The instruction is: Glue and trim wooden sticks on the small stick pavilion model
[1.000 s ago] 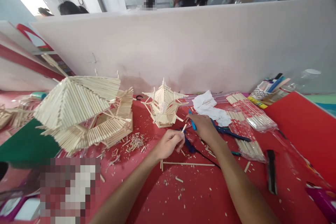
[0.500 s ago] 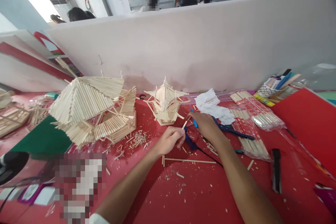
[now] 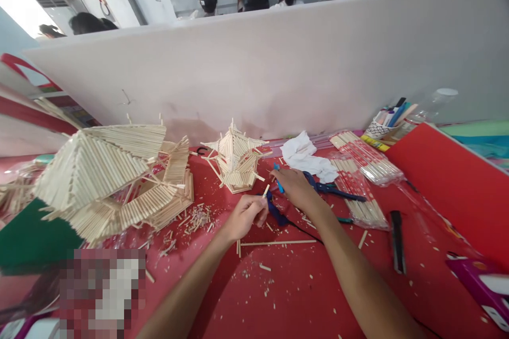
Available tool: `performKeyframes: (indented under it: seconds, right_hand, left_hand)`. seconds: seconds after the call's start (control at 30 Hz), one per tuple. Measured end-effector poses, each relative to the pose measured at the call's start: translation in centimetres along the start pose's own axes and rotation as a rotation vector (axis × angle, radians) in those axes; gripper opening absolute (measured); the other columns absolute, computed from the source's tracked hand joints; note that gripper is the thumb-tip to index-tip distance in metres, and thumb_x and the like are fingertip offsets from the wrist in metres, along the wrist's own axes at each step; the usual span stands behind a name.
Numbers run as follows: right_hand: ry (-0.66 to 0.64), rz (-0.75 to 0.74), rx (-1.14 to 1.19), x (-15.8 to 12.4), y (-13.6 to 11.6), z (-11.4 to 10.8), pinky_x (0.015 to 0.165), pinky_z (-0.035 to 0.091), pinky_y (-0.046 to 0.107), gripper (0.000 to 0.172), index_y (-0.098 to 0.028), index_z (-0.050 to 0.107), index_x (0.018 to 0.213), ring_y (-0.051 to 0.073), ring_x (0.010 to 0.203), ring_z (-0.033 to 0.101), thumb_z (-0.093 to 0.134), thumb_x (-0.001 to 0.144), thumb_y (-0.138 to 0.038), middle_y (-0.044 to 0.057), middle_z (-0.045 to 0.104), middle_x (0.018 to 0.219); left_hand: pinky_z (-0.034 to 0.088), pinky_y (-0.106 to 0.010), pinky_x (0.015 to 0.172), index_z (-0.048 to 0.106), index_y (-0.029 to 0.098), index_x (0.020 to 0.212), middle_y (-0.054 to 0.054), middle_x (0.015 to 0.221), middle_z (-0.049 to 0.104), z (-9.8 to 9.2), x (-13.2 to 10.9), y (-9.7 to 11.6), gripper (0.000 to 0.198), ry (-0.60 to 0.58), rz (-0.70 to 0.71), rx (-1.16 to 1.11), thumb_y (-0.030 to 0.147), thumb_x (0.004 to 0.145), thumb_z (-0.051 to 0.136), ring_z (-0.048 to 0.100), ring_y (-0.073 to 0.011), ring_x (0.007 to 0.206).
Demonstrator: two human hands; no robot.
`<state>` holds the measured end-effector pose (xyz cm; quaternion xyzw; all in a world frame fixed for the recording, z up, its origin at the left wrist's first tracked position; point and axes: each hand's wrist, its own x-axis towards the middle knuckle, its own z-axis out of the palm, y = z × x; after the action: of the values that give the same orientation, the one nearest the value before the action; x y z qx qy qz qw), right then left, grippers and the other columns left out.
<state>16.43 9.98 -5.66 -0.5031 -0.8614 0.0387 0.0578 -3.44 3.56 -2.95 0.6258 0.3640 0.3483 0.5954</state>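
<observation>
My left hand [image 3: 247, 217] is closed, pinching a short wooden stick [image 3: 266, 190] that points up from thumb and fingers. My right hand [image 3: 296, 185], just to its right, is closed around a slim light-blue tool [image 3: 278, 179] whose kind I cannot make out. Beyond both hands stands a small pavilion model [image 3: 234, 161] made of wooden sticks, apart from them. A dark blue, corded object [image 3: 276, 212] lies on the table between and below the hands. Nearer to me lies a long thin stick [image 3: 278, 243].
A larger stick pavilion [image 3: 107, 169] fills the left side. Wood scraps [image 3: 196, 220] lie scattered on the red table [image 3: 254, 302]. To the right are a white cloth [image 3: 304, 156], packed sticks [image 3: 369, 159], a black-handled cutter [image 3: 396, 241], a pen cup [image 3: 379, 128] and a purple power strip [image 3: 477, 286].
The view has shifted, so the scene sits further left. Both hands stay close together, still gripping the short stick and the light-blue tool.
</observation>
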Motion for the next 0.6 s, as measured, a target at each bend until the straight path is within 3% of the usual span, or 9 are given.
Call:
performKeyframes:
  seconds: [0.13,0.27,0.5,0.6]
  right_hand:
    - [0.036,-0.011,-0.013,0.1,0.0,0.1,0.098,0.037,0.040,0.046,-0.015,0.056,0.130,0.028,0.110,0.061,0.049,0.088,0.002,0.014,0.067,0.116]
    - [0.078,-0.028,0.024,-0.2,-0.1,1.1,0.108,0.031,0.043,0.042,-0.015,0.056,0.130,0.027,0.122,0.056,0.047,0.092,0.000,0.016,0.065,0.125]
    - [0.055,-0.007,0.032,-0.3,-0.4,1.1,0.109,0.033,0.042,0.045,-0.013,0.052,0.135,0.027,0.122,0.056,0.043,0.092,-0.001,0.017,0.064,0.124]
    - [0.050,0.017,0.002,-0.1,-0.5,1.2,0.111,0.032,0.046,0.051,-0.015,0.050,0.137,0.030,0.134,0.047,0.044,0.089,0.002,0.019,0.058,0.137]
  left_hand:
    - [0.035,-0.029,0.060,0.046,0.021,0.053,0.000,0.049,0.048,-0.1,0.0,-0.1,0.048,0.008,0.008,0.017,0.046,0.094,0.042,0.043,-0.0128,0.051]
    - [0.035,-0.028,0.059,0.045,0.021,0.054,0.000,0.050,0.048,-0.1,0.1,-0.1,0.048,-0.005,0.010,0.031,0.047,0.094,0.040,0.042,-0.0121,0.050]
    - [0.036,-0.028,0.061,0.046,0.021,0.056,0.001,0.050,0.048,-0.2,0.1,-0.4,0.047,-0.013,0.036,0.022,0.045,0.095,0.038,0.044,-0.0121,0.052]
    - [0.036,-0.027,0.061,0.046,0.020,0.055,0.001,0.050,0.048,-0.2,0.1,-0.4,0.047,-0.016,0.047,0.020,0.042,0.095,0.038,0.044,-0.0116,0.051]
